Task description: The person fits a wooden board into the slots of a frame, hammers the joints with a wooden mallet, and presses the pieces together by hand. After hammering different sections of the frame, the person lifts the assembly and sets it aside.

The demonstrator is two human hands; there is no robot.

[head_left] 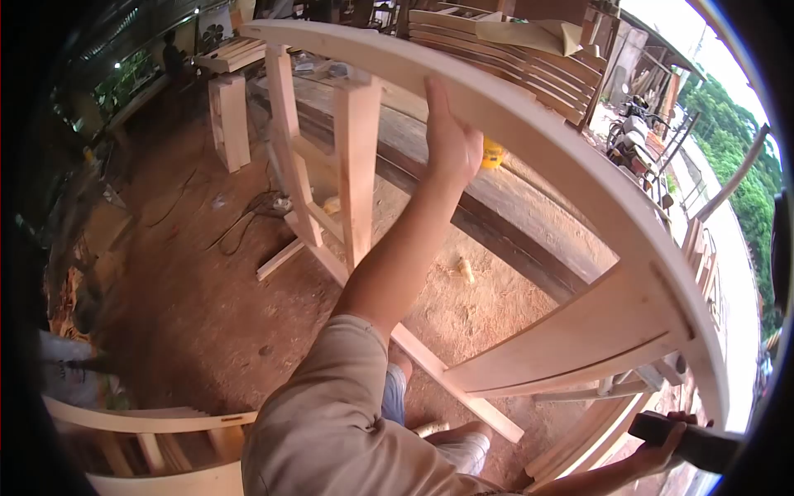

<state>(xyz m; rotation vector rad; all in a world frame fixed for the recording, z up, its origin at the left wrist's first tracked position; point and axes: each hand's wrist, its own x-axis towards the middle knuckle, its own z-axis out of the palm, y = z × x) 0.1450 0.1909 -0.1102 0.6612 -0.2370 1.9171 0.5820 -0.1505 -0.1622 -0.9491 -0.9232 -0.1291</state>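
My left hand (453, 140) reaches up to the long curved wooden rail (529, 112), its thumb on the near face and its other fingers largely hidden behind it. At the lower right, my right hand (662, 450) is wrapped round a dark block-like object (703, 446), close to the rail's lower end. The rail belongs to a pale wooden frame with an upright post (356, 165) and a wide curved panel (571, 331) joined to it at the right.
A thick plank bench (513, 207) stands behind the frame, with a yellow object (492, 154) on it. Another slatted wooden piece (149, 450) is at the lower left. Cables (240, 223) lie on the dirt floor. A motorcycle (633, 136) stands farther back.
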